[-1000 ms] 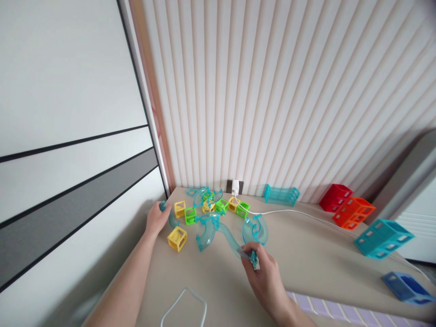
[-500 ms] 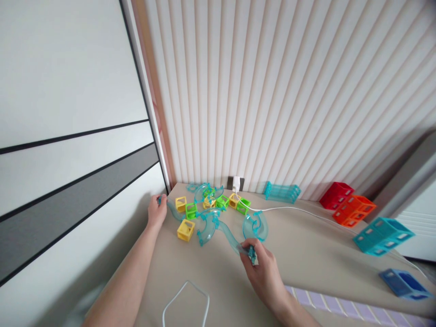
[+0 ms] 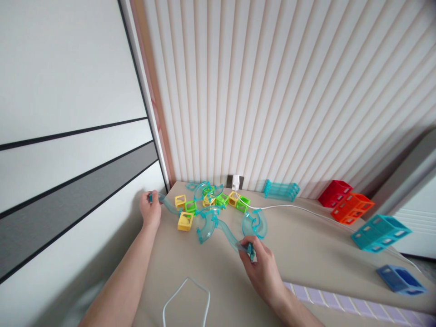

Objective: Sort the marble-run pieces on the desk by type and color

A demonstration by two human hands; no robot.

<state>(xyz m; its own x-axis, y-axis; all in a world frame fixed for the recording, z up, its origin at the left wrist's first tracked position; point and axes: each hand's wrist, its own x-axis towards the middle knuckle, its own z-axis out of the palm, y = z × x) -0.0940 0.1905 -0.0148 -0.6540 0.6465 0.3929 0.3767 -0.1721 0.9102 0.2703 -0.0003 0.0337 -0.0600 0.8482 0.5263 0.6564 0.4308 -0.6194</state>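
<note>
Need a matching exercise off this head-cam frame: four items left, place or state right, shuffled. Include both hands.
Items:
1. Left hand
2. Right hand
3. White plug
4. Red block

Place or state:
A. Beside the orange block
B. Holding a teal track piece, on the side nearer the purple strip
C. At the dark wall outlet
D. Holding another translucent track, near the grey-striped white panel

Pairs: 1-D, 2-B, 3-C, 4-A

Teal track (image 3: 228, 235) partly behind right fingers (image 3: 252, 241)
</note>
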